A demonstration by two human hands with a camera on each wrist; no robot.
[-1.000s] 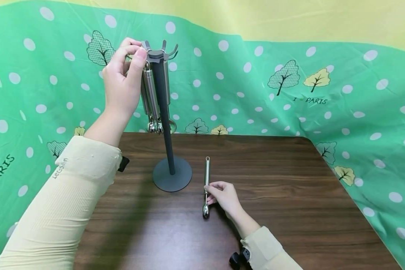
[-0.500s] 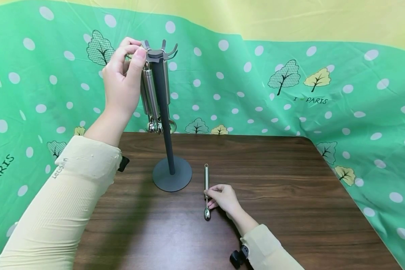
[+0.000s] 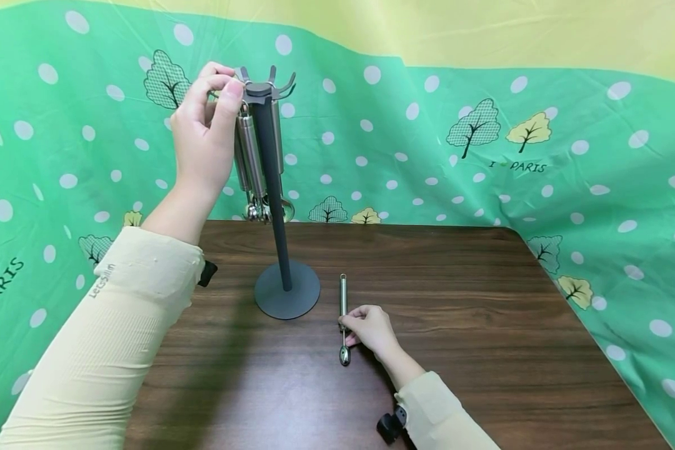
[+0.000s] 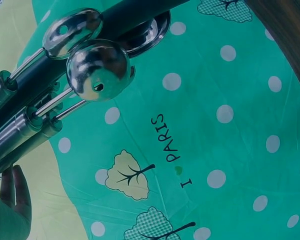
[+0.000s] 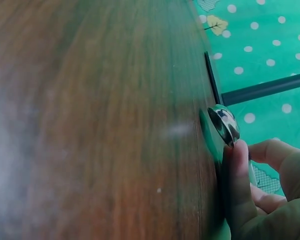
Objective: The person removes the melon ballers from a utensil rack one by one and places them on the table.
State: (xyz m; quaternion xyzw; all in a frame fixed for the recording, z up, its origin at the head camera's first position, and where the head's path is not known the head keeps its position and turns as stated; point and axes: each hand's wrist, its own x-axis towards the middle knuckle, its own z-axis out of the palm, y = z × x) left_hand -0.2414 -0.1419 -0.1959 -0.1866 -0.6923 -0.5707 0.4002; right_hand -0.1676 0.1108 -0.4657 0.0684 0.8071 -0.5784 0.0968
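At the top of a dark grey hanging stand (image 3: 278,219), my left hand (image 3: 205,125) pinches one of the hooks between thumb and fingers; the exact contact is hidden. Several steel-handled scoops (image 3: 250,150) hang from the stand beside that hand. Their round bowls (image 4: 97,70), pierced with small holes, fill the upper left of the left wrist view. Low over the table, my right hand (image 3: 374,328) pinches a small steel melon baller (image 3: 344,297) near the lower end of its handle. Its bowl (image 5: 224,124) points towards me, its looped end away.
The stand's round base (image 3: 287,300) rests on the brown wooden table (image 3: 455,300), left of the melon baller. A green dotted cloth (image 3: 399,144) with printed trees hangs behind and around the table. Several bare hooks (image 3: 284,84) spread from the stand's top.
My right hand has drawn the melon baller slightly towards me, mostly in the first half second. The left hand and the stand have stayed in place.
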